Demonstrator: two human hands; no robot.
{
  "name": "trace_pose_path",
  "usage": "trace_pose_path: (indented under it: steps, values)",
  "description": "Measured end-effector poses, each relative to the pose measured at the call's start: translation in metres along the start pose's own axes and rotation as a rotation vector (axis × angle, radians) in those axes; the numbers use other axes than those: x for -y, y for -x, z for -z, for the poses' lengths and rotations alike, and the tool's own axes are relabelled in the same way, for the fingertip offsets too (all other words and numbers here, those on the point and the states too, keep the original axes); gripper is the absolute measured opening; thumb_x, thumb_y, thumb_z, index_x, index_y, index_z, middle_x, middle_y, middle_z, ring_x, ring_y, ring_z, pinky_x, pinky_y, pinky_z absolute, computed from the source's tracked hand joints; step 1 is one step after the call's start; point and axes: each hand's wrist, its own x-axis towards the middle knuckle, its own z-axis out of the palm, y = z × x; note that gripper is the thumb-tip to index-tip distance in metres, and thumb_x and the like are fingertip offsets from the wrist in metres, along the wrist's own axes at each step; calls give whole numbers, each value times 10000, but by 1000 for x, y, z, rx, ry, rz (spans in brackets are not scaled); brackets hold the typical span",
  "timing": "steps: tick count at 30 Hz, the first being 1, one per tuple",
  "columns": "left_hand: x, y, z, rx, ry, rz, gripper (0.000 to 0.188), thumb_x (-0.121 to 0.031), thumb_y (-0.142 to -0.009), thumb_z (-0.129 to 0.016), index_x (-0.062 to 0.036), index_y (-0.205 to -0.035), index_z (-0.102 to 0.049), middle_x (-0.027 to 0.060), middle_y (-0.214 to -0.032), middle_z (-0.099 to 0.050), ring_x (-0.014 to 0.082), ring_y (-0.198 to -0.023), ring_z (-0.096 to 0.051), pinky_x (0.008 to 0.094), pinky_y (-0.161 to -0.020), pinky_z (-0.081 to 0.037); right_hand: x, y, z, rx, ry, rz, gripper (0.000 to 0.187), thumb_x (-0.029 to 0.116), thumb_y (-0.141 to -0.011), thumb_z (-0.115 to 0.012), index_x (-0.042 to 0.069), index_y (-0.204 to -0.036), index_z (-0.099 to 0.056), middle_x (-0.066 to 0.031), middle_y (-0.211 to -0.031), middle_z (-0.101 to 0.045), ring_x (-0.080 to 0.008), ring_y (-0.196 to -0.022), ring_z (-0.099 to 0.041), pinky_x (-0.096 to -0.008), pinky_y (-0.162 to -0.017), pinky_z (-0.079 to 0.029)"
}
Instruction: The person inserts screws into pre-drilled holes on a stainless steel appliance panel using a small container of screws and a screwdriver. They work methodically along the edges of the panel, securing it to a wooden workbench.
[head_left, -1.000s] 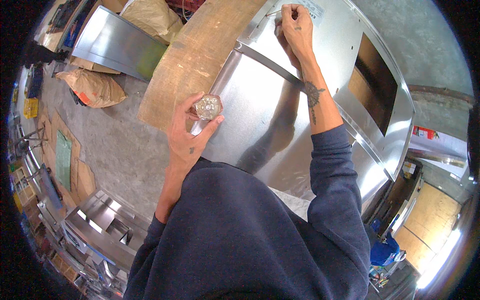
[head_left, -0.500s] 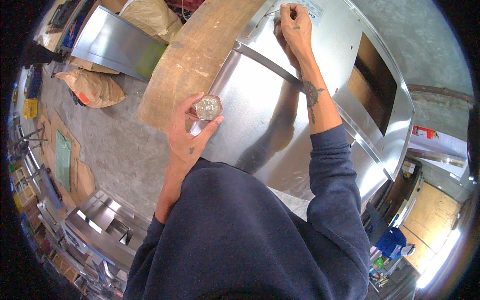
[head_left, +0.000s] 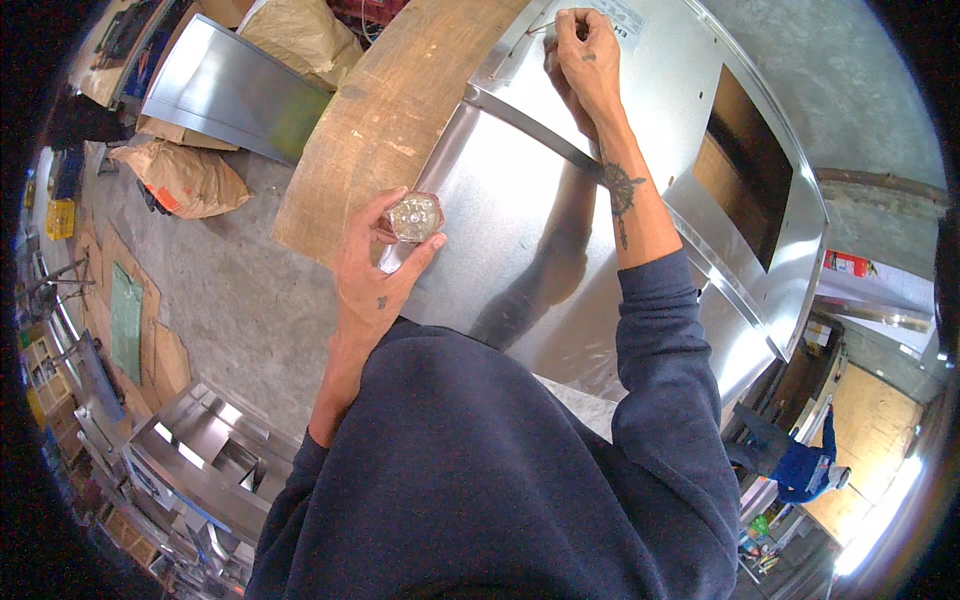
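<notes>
My left hand (head_left: 370,275) is wrapped around a small, round, faceted glass-like jar (head_left: 415,217), held over the edge where a wooden board (head_left: 365,130) meets a shiny sheet-metal cabinet (head_left: 500,230). What the jar contains I cannot make out. At the far end of the cabinet my right hand (head_left: 588,65) is pinched on a thin stick (head_left: 538,29), whose tip points left, close to the metal. Beside those fingers a pale printed label (head_left: 628,22) is stuck on the panel. My right forearm reaches across the metal, which mirrors it.
A rectangular opening (head_left: 748,165) is cut into the cabinet's right part. Left of the board are a bent metal sheet (head_left: 235,85) and a brown paper sack (head_left: 185,178) on the concrete floor. Metal units (head_left: 205,450) stand lower left. Another person in blue (head_left: 805,470) is far right.
My right hand has shifted slightly to the left, still pinching the stick. My left hand and the jar hold nearly still. The person at far right has moved, with an arm now raised.
</notes>
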Motion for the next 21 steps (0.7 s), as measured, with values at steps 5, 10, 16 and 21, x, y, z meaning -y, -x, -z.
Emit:
trace_pose_path:
  steps: [5, 10, 16, 21]
  values:
    - [-7, -1, 2, 5, -30, -1, 653, -97, -857, -947, -59, -1431, -638, 155, -1399, -683, 235, -1174, -725, 344, -908, -602, 14, 6, 7, 23, -73, -44, 405, 334, -1054, -679, -67, -1070, -731, -211, -1034, -676, -323, -951, -669, -429, -903, -544]
    - [-9, -1, 3, 8, -55, -2, 653, -92, -857, -945, -61, -1431, -637, 158, -1403, -682, 239, -1180, -724, 343, -909, -602, 18, 5, 8, 21, -40, -29, 410, 336, -1054, -680, -71, -1077, -732, -214, -1039, -679, -323, -946, -667, -429, -897, -543]
    - [-7, 1, 3, 3, -59, -2, 659, -98, -855, -947, -65, -1435, -637, 162, -1407, -683, 249, -1201, -719, 347, -911, -602, 11, 5, 5, -1, -41, -16, 407, 333, -1054, -681, -70, -1073, -734, -219, -1026, -688, -335, -955, -674, -444, -899, -544]
    - [-4, 1, 2, -3, -25, -6, 664, -98, -849, -952, -57, -1433, -637, 163, -1398, -689, 248, -1192, -721, 343, -907, -599, 8, 5, 4, 9, -59, -44, 396, 327, -1056, -683, -66, -1059, -732, -215, -1012, -688, -336, -958, -675, -446, -895, -542]
